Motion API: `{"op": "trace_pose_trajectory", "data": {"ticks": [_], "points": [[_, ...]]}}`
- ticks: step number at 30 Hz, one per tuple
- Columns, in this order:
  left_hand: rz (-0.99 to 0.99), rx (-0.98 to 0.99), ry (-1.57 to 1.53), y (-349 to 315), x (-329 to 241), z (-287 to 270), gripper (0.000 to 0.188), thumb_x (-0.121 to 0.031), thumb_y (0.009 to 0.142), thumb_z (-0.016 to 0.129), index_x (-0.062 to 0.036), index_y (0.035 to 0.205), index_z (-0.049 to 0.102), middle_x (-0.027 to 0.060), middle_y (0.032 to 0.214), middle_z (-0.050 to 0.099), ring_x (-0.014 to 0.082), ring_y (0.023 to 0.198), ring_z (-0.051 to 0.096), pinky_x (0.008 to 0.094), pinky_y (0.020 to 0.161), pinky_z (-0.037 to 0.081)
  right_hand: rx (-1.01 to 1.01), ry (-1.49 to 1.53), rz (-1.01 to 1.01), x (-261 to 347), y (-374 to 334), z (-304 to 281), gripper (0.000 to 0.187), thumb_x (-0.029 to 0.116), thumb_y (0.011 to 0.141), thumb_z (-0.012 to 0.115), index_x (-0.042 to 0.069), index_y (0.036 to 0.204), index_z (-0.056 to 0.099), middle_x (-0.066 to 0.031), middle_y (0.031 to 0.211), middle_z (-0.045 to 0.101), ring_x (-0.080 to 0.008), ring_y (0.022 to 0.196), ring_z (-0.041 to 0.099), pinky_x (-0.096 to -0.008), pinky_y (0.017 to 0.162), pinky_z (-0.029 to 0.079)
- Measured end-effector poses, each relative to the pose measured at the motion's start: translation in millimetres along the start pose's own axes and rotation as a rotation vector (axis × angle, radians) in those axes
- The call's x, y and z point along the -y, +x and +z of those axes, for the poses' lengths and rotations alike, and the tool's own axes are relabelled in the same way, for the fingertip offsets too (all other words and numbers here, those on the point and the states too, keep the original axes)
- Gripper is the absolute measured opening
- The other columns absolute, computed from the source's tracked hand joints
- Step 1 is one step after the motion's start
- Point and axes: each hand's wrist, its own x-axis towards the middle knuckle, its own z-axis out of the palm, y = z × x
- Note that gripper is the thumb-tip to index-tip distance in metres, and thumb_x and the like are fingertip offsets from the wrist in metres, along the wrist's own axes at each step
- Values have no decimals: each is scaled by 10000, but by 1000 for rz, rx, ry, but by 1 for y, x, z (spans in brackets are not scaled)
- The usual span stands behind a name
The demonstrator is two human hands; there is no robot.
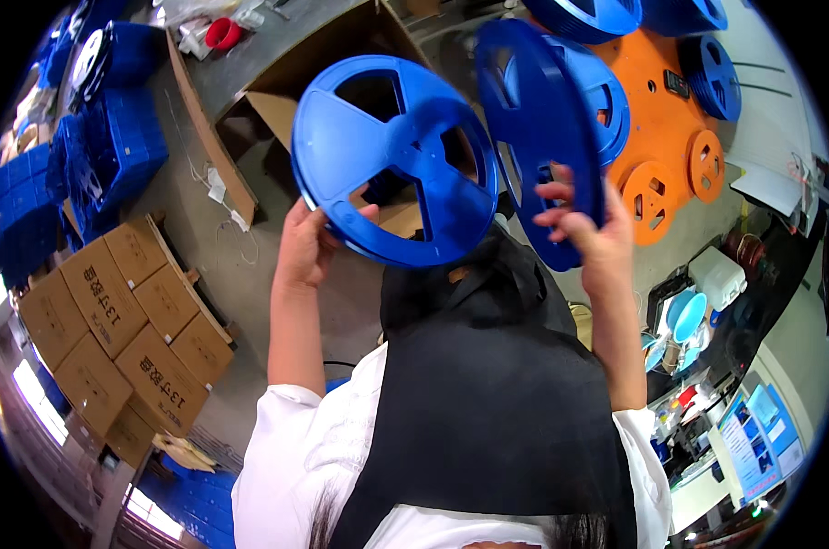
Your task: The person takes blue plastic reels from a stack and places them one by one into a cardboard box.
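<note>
My left hand (306, 247) grips the lower left rim of a blue plastic reel (346, 137) with wide cut-outs, its face turned toward me. The fingers reach behind the rim and into a cut-out. On the right, my right hand (595, 233) is closed on a second blue reel (533, 110), tilted nearly edge-on and slightly smeared by motion. Its fingers pass through an opening near the reel's lower part. The two reels are side by side, very near each other; whether their rims touch I cannot tell.
Behind the left reel stands an open cardboard box (277, 114). To the right is an orange round table (657, 82) bearing stacked blue reels (707, 78), with orange discs (649, 203) at its edge. Stacked cartons (90, 302) and blue crates (126, 137) are at left.
</note>
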Motion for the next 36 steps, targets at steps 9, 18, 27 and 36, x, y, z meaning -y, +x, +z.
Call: {"op": "trace_pose_trajectory", "data": {"ticks": [9,18,27,36], "points": [[246,105,-312,-9,24,-87,539,-199,930,525,59,1368,346,308,1279,499,360,953,661,431,764,594,-287,337,5,-18,-3,-54,583,525,943,438,6,1198,507,-79,897,628,-133,719,597,-249,612,480],[177,-260,-48,-2,24,-101,416,-139,932,500,32,1302,418,249,1196,575,321,936,668,399,763,583,-351,392,43,-21,-1,-55,550,511,941,470,8,1156,530,-72,860,628,-135,694,595,-250,609,489],[287,-712,1142,70,101,-105,496,-35,854,450,-18,1348,414,193,870,665,305,742,666,397,683,512,-332,375,72,-25,-7,-42,536,506,956,445,24,1176,525,-63,867,620,-121,686,589,-240,597,485],[112,-785,1211,126,116,-79,528,-72,877,428,-5,1390,324,260,1005,639,416,889,631,461,792,503,-408,293,60,-19,-25,-22,546,498,951,470,5,1174,536,-79,843,623,-139,661,598,-254,586,481]]}}
